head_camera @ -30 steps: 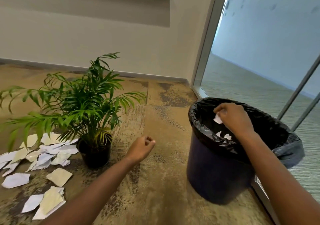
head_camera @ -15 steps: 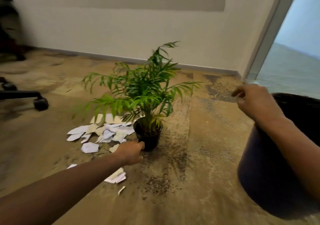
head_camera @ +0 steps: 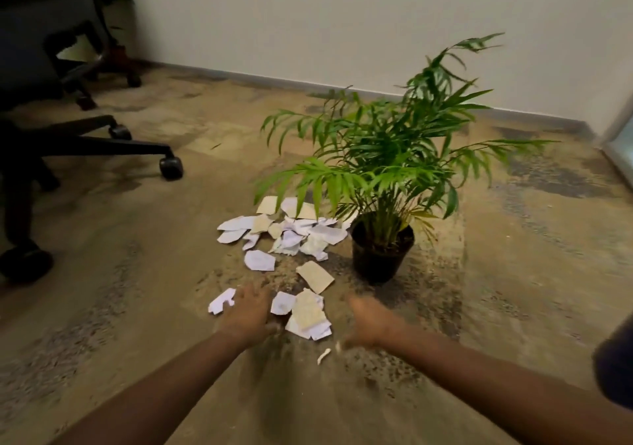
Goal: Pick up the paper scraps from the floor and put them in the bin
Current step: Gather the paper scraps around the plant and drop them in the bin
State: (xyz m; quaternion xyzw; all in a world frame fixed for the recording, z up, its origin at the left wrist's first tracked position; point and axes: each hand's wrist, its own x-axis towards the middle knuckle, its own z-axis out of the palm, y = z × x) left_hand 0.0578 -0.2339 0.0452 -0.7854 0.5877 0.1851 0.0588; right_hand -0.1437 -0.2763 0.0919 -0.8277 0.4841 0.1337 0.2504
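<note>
1. Both arms reach forward and down over the carpeted floor (head_camera: 137, 307), one on each side of the nearest paper scraps (head_camera: 306, 312).
2. The left hand (head_camera: 248, 314) is low at the left edge of that near cluster, between a small white scrap (head_camera: 222, 301) and the stacked pieces. Its fingers look spread and hold nothing that can be seen, though motion blur softens them.
3. The right hand (head_camera: 371, 321) is just right of the same cluster. It is too blurred to tell whether its fingers are apart or together, or whether they hold anything.
4. A thin white sliver (head_camera: 323, 355) lies on the floor between the two wrists.
5. A larger heap of scraps (head_camera: 287, 232) lies farther off, just left of the potted palm (head_camera: 383, 170), partly under its fronds.
6. The bin (head_camera: 615, 366) shows only as a dark edge at the far right, well apart from the scraps.
7. An office chair base (head_camera: 102, 139) with castors stands at the left.
</note>
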